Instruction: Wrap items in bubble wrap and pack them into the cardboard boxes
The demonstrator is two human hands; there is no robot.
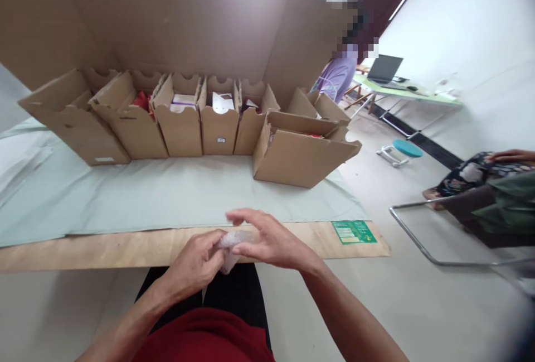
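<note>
A small piece of clear, crinkled plastic that looks like bubble wrap (230,239) is in front of me at the table's near edge. My left hand (199,259) pinches it from the left, its thumb and fingers closed on it. From the right, my right hand (270,239) reaches over it with fingers stretched and apart from the thumb. The right thumb lies against or just in front of the plastic; I cannot tell which. Whether anything is wrapped inside does not show. The right fingertips are slightly blurred.
Several cardboard file boxes (179,133) stand in a row on a pale green cloth (167,194), one angled at the right (298,158). Behind rises a tall cardboard sheet (200,22). Two people are at the right, one beside a metal-framed chair (443,263). A blue stool (406,148) stands beyond.
</note>
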